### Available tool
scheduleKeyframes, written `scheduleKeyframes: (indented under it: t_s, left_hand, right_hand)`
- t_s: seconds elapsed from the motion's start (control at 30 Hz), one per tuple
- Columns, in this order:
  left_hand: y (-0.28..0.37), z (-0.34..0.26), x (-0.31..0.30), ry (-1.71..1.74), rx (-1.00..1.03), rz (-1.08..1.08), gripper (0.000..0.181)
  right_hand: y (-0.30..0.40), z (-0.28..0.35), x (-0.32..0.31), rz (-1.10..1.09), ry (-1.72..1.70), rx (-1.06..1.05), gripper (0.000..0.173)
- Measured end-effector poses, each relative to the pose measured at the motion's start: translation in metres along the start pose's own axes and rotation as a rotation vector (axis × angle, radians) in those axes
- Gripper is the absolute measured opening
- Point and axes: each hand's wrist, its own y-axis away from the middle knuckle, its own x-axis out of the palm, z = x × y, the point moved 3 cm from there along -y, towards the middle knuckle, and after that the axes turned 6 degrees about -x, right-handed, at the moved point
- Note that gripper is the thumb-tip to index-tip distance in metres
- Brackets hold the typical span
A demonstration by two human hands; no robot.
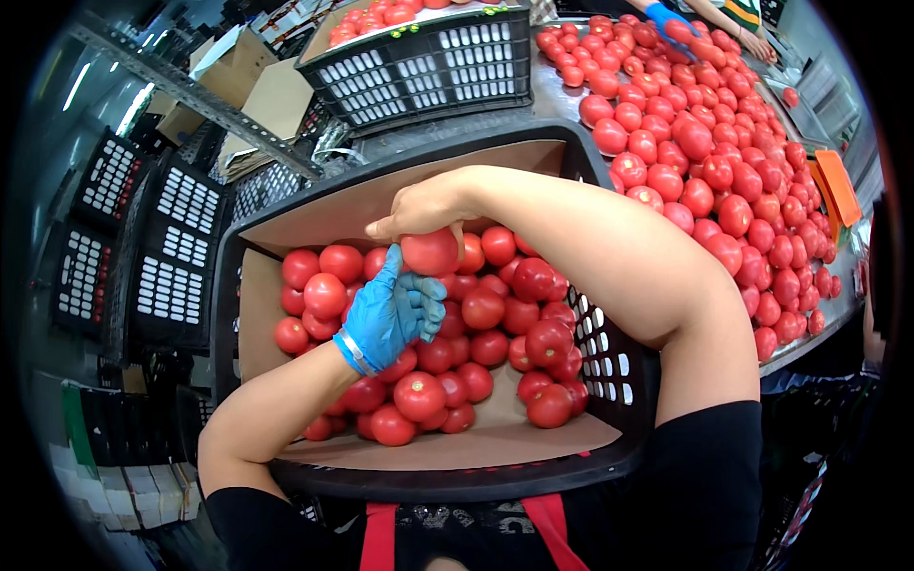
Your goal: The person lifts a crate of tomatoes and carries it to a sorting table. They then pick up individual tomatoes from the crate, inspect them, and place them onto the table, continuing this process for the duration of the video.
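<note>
My bare right hand (pixel 428 207) grips a large red tomato (pixel 430 251) from above, over the far side of a black plastic crate (pixel 457 485). Just below it is my left hand (pixel 398 303) in a blue rubber glove, palm turned sideways and fingers loosely curled, with nothing seen in it. The glove's thumb tip reaches the held tomato's edge; whether it presses on it I cannot tell. Brown cardboard (pixel 464 446) lines the crate, and many loose tomatoes (pixel 418 395) lie on it. A bare patch of cardboard shows near the crate's front right.
Many tomatoes (pixel 692 139) cover a metal table (pixel 792 350) at the right. A co-worker's blue-gloved hand (pixel 668 25) reaches among them. Beyond my crate stands another black crate (pixel 428 71) of tomatoes. Stacked crates (pixel 175 250) and a metal post (pixel 193 93) are at the left.
</note>
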Motion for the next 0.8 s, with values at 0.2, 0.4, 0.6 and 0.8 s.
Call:
scheduleKeyframes:
  t_s: [0.2,0.4,0.6,0.8]
  left_hand:
    - [0.059,-0.023,-0.013,-0.364,0.253,-0.326,0.038]
    - [0.076,-0.013,-0.009,-0.548,0.5,-0.346,0.067]
    - [0.072,-0.037,-0.023,-0.276,0.419,-0.176,0.062]
    - [0.063,-0.043,-0.047,0.069,0.378,-0.061,0.053]
  right_hand:
    - [0.004,0.019,0.017,0.083,-0.393,-0.072,0.08]
    - [-0.01,0.027,0.051,0.118,-0.563,-0.145,0.081]
    - [-0.003,0.029,0.034,0.127,-0.664,-0.161,0.067]
    - [-0.007,0.027,0.032,0.09,-0.591,-0.17,0.05]
